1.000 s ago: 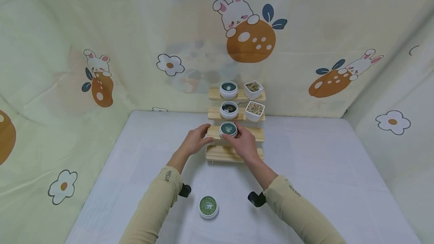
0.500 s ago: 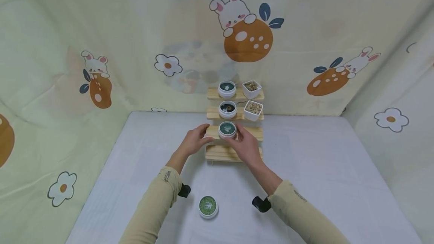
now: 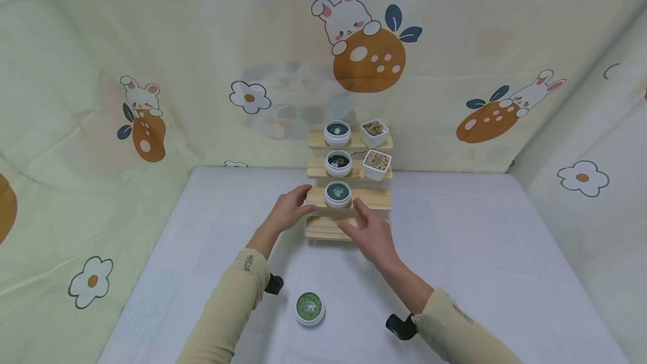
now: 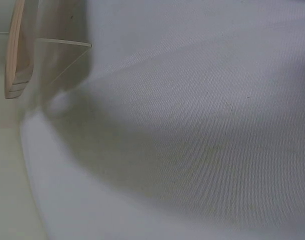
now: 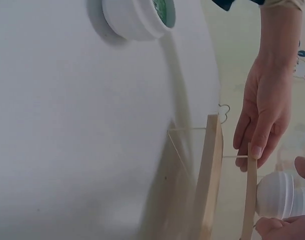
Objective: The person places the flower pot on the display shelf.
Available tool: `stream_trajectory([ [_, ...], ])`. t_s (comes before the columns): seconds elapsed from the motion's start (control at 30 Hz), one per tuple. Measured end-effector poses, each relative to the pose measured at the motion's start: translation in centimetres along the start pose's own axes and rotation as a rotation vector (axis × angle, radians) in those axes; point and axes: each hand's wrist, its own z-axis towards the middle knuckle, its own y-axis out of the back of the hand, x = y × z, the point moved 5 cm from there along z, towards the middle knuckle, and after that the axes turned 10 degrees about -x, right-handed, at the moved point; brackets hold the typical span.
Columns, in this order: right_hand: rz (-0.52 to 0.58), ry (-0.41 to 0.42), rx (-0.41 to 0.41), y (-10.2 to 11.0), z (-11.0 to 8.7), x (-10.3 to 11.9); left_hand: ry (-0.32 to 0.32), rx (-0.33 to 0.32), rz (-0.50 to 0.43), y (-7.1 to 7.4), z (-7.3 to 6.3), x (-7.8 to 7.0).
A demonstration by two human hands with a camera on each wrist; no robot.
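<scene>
A tiered wooden stand [image 3: 376,199] stands at the back of the table. My left hand [image 3: 288,210] grips the left end of its second step from the front, thumb on the near edge and fingers behind. On that step sits a round white jar [image 3: 337,194] with a dark green top. My right hand [image 3: 375,236] is just front-right of this jar, fingers apart, holding nothing. In the right wrist view the left hand's thumb lies against the board's edge. The left wrist view shows mostly cloth and a corner of the stand.
Higher steps carry two round white jars [image 3: 338,163] on the left and two square white cups [image 3: 377,164] of grainy bits on the right. A white jar with a bright green top [image 3: 310,308] stands on the white cloth [image 3: 470,251] between the forearms.
My right hand has let go of the dark green-topped jar and drawn back toward the front right. The jar stays on its step. My left hand has kept its place.
</scene>
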Motion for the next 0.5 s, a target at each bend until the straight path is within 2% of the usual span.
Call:
stream_trajectory([
  [0.2,-0.006,-0.008,0.022,-0.3,-1.7,-0.1,0.009,0.001,0.009,0.2,0.0,0.0],
  [0.5,0.095,-0.011,0.086,-1.0,-3.8,-0.7,0.005,0.002,0.014,-0.1,0.1,0.2],
])
